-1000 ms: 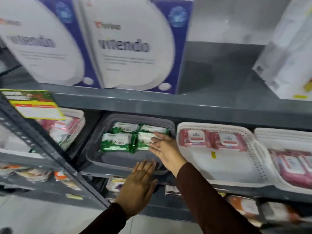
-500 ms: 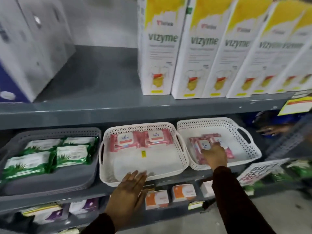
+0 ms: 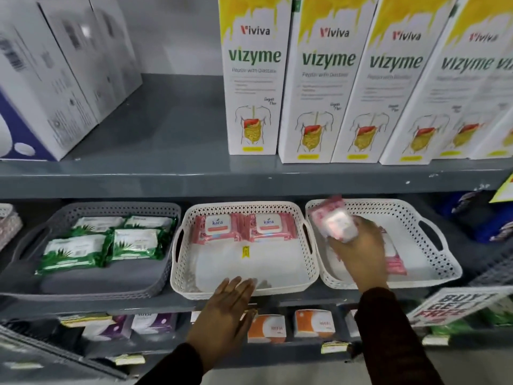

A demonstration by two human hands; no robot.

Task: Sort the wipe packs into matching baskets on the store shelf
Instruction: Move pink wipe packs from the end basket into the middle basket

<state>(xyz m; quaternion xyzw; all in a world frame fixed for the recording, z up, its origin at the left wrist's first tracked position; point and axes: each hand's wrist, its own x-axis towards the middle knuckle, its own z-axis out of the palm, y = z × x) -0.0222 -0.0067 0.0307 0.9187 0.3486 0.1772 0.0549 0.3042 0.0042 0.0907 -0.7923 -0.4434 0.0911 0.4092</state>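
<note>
Pink pack [image 3: 334, 222] in my right hand [image 3: 358, 247] is motion-blurred, label unreadable; fingers wrapped round its lower end, held above the left side of the right white basket [image 3: 433, 266]. My wrist hides most of another pink pack [image 3: 395, 263] lying in that basket, probably the same kind. Left hand [image 3: 222, 315] flat, fingers loosely spread, holding nothing, fingertips at the front rim of the middle white basket [image 3: 177, 276], which has two kara packs [image 3: 244, 227] at the back. Grey basket [image 3: 91, 291] left of it holds green packs [image 3: 108, 240]. Vizyme boxes [image 3: 327, 79] on the shelf above.
</note>
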